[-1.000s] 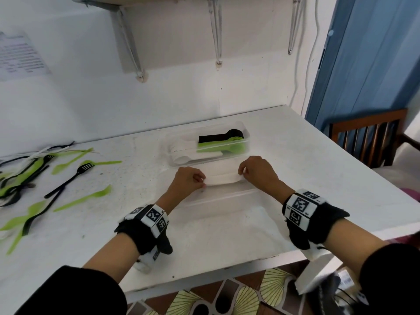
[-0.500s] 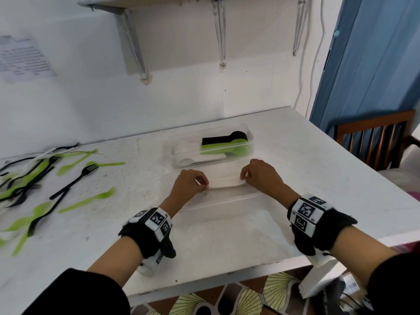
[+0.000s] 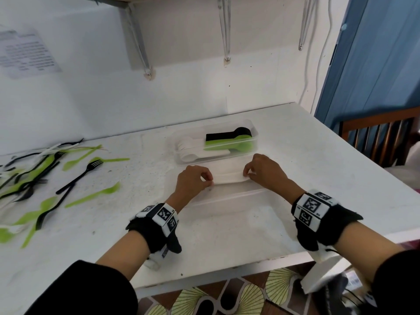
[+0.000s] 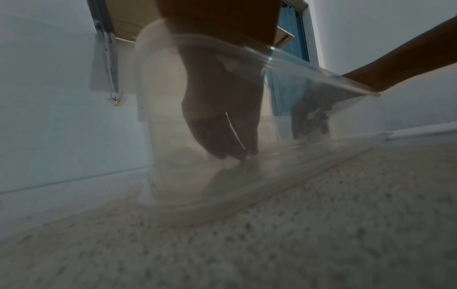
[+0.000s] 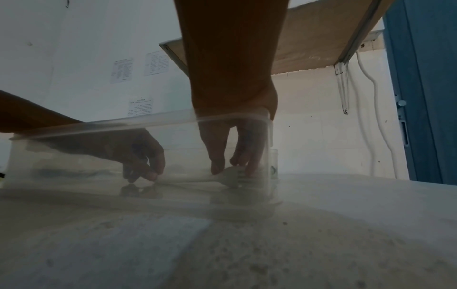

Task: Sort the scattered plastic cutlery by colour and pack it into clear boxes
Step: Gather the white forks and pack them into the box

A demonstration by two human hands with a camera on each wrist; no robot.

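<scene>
White cutlery (image 3: 228, 177), pinched by left hand (image 3: 193, 181) and right hand (image 3: 263, 171), may skew inside the box (image 3: 227, 196); loose pile at nine o'clock.

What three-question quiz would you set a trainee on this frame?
1. True or false: both hands are inside the near box.
2. What do the left hand and right hand hold between them?
A. a black fork
B. white cutlery
C. a lid
3. Fill in: the far box holds white, green and ____ cutlery.

Key: 1 true; 2 B; 3 black.
</scene>
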